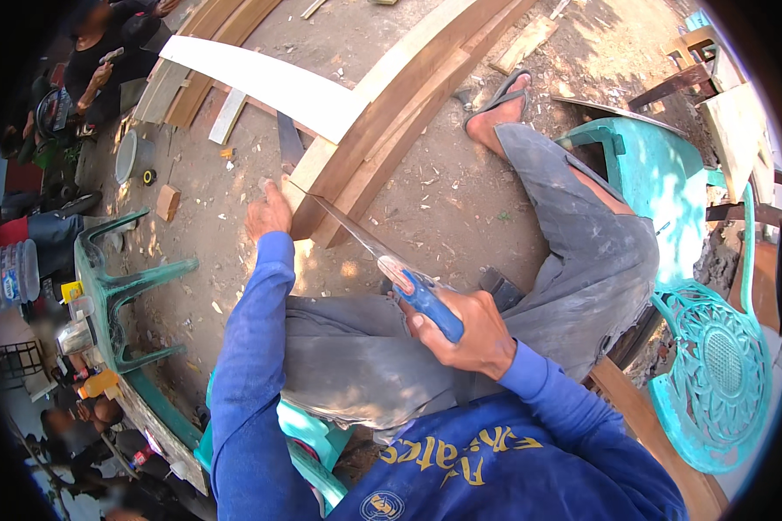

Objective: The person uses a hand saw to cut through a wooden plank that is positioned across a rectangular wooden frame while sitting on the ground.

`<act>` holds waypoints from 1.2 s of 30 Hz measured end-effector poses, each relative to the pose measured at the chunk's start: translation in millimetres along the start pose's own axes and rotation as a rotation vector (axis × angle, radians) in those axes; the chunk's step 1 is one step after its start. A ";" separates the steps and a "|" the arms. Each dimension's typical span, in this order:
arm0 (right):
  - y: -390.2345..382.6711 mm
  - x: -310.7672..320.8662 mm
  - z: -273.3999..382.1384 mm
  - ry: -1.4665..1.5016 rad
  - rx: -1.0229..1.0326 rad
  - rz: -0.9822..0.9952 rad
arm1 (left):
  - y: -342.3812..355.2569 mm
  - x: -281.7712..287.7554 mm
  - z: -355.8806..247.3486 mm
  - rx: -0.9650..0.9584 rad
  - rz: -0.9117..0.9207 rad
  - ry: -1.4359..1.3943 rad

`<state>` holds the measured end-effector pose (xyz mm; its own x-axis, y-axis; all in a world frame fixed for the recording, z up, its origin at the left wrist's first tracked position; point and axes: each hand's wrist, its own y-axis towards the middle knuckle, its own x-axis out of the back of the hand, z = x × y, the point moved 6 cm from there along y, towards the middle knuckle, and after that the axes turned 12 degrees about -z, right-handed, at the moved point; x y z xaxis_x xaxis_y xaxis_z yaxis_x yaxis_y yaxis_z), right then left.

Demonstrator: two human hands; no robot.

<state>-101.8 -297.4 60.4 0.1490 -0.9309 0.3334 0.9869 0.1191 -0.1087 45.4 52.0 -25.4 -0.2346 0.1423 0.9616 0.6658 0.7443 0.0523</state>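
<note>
My left hand (269,208) grips the end of a long layered wooden beam (361,143) that runs up to the top of the view. My right hand (465,334) is closed on the blue handle of a handsaw (430,300). The saw's thin blade reaches diagonally up-left to the beam's end beside my left hand, resting at a dark line across the wood. A long pale board (252,78) lies over the beam and other timbers (187,95). My grey-trousered legs are beneath my arms; part of the right hand's grip is hidden behind the handle.
Green plastic chairs stand at right (712,373) and left (113,269). Other people (100,65) sit along the left edge among bottles and containers. A bucket (135,156), a wood block (168,204) and offcuts lie on the dirt. Boards (725,130) lean at upper right.
</note>
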 end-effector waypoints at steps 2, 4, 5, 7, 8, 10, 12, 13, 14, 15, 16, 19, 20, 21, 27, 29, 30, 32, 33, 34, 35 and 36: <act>-29.0 32.0 11.5 0.086 0.071 -0.123 | -0.1 10.5 -6.8 -0.010 -0.016 -0.010; -18.7 21.7 4.8 0.058 0.072 -0.081 | 1.2 8.8 -5.4 -0.011 -0.043 0.002; -7.8 10.8 -0.8 0.029 0.077 -0.041 | 3.0 9.2 -5.5 -0.012 -0.072 0.010; 56.9 -34.7 -9.1 0.015 0.072 -0.047 | -1.3 2.0 -15.8 -0.024 -0.055 -0.024; 81.3 -50.4 -9.4 0.011 0.076 -0.057 | -2.9 -1.4 -18.8 -0.024 -0.047 -0.049; 87.2 -60.2 -6.3 0.035 0.076 -0.059 | -4.1 4.0 -18.0 -0.021 -0.051 -0.034; 75.6 -58.9 3.8 -0.002 0.028 -0.003 | 2.8 2.7 0.9 0.014 -0.046 0.017; 54.1 -48.8 6.4 0.037 -0.001 0.006 | 1.3 1.3 9.7 0.040 -0.062 0.003; 29.6 -28.6 11.6 0.047 -0.025 0.052 | 3.1 0.2 18.6 0.056 -0.063 0.026; 2.1 -2.5 0.5 -0.050 -0.028 0.047 | -7.5 4.7 3.8 0.054 0.022 -0.039; -11.4 17.5 20.8 0.084 -0.012 0.018 | -4.4 14.7 3.1 0.037 0.029 -0.017; -11.9 25.2 19.9 0.041 0.049 -0.057 | -14.6 7.6 -20.3 0.085 0.045 -0.103; -2.1 14.9 14.5 0.023 0.022 -0.035 | -12.2 9.8 -17.3 0.068 0.077 -0.093; 27.9 -8.0 3.5 0.010 0.029 -0.034 | -10.5 8.2 -16.7 0.068 0.053 -0.111; 89.5 -83.8 -5.4 0.031 0.104 -0.041 | -1.3 3.7 8.5 0.078 0.035 -0.115; 90.5 -80.4 -6.6 0.043 0.096 -0.034 | -8.4 11.1 0.6 0.085 0.028 -0.152; 91.4 -78.5 -7.0 0.042 0.098 -0.039 | -7.8 8.6 -1.3 0.079 0.010 -0.137; 93.4 -73.1 -9.2 0.028 0.100 -0.056 | -7.8 2.1 -7.6 0.066 -0.001 -0.135; 93.1 -73.7 -10.3 0.042 0.108 -0.059 | -8.3 2.9 -7.1 0.058 -0.007 -0.131; 92.5 -74.2 -10.2 0.056 0.117 -0.062 | -8.7 3.9 -6.0 0.050 -0.014 -0.127; 91.7 -75.0 -9.2 0.055 0.119 -0.059 | -9.0 4.6 -4.1 0.053 -0.016 -0.128; 91.7 -75.1 -7.9 0.064 0.114 -0.062 | -10.0 8.9 -5.6 0.056 -0.004 -0.147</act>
<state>-23.0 -219.3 18.0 0.0871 -0.9573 0.2757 0.9952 0.0960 0.0190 40.6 42.1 -15.8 -0.3409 0.2300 0.9115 0.6253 0.7795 0.0371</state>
